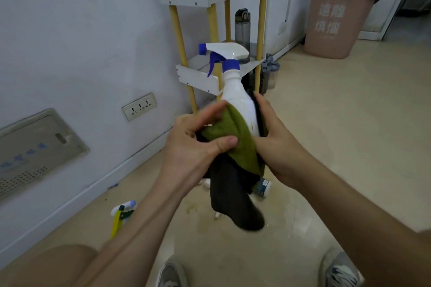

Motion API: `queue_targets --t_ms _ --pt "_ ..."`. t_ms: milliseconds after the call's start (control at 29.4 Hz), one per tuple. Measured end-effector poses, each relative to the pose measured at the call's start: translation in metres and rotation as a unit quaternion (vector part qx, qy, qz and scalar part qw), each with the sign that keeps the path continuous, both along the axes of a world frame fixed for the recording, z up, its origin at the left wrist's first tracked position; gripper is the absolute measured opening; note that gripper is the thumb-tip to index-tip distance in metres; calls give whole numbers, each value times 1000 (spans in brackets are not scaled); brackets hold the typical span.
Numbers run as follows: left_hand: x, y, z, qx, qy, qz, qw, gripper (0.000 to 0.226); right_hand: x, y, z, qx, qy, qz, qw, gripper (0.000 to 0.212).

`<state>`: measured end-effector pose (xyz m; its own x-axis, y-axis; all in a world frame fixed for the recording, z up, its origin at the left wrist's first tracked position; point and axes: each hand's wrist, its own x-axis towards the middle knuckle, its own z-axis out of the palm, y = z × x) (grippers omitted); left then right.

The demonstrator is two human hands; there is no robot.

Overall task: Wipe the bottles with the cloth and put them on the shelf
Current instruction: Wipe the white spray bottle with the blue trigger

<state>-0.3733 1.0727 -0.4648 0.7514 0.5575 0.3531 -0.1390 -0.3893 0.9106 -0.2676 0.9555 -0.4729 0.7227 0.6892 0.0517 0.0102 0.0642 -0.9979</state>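
Green cloth [235, 144] is wrapping the white spray bottle [238, 98], which your right hand [277, 147] is gripping in mid-air before the shelf [198, 77] to steady it while your left hand [193, 147] is pinching the cloth to wipe.

1. The spray bottle [235, 95] is at the centre of the view, with the left hand [193, 144] at its 9 o'clock, the right hand [277, 144] at its 3 o'clock, and the cloth [235, 147] round its lower half.
2. The shelf [198, 77] stands behind it at 12 o'clock, against the wall [81, 30]. A water bottle [242, 30] stands on the shelf's middle tier.
3. A lidded bin [335, 18] stands at 2 o'clock, and a wall socket [139, 109] is at 9 o'clock.
4. On the floor [349, 147], a second spray bottle [122, 213] lies at 7 o'clock and a small bottle [263, 187] at 5 o'clock.
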Motion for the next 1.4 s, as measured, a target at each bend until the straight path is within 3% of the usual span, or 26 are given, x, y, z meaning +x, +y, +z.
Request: queue_targets --t_ms 102,170,306,408,477,613,681,749,817,885,953,1021,1157,1259,1327,1396 --pt "10 3 -5 22 5 57 998 72 -9 4 9 70 107 35 991 51" --pt "17 0 -12 -5 30 81 996 73 -17 7 9 46 33 36 998 38" --pt "29 -1 -19 -34 54 150 987 80 -32 15 -7 14 -67 -11 998 55" --pt "31 6 -17 -187 41 100 976 73 -31 20 -18 11 -104 -26 994 57" --pt "30 9 -19 -224 37 84 970 60 -31 21 -19 9 -94 -21 995 60" --pt "33 -1 -18 -156 -7 147 977 32 -31 24 -21 0 -57 -33 998 73" --pt "35 -7 -13 -70 -44 178 981 12 -25 26 -20 43 26 -40 998 89" --pt "35 -9 -6 -17 -62 193 979 15 -20 26 -18 83 85 -36 992 94" --pt "35 -5 0 -49 -62 173 982 18 -16 24 -18 85 60 -36 994 102" --pt "32 -1 3 -164 -11 88 982 47 -19 22 -18 72 7 -37 997 105" --pt "29 6 7 -275 62 -23 959 73 -26 19 -17 52 -43 -28 997 87" --pt "26 10 10 -291 104 -79 948 69 -34 17 -18 34 -78 -25 996 76" --pt "29 4 5 -250 96 12 963 50 -35 16 -25 -1 -145 -25 989 82" --pt "31 -6 1 -261 35 76 962 27 -33 17 -26 1 -159 -35 987 77" --pt "33 -8 2 -269 6 129 954 16 -33 20 -24 25 -130 -43 990 76" --pt "34 -7 4 -290 -18 164 943 29 -32 21 -24 49 -79 -34 995 70"
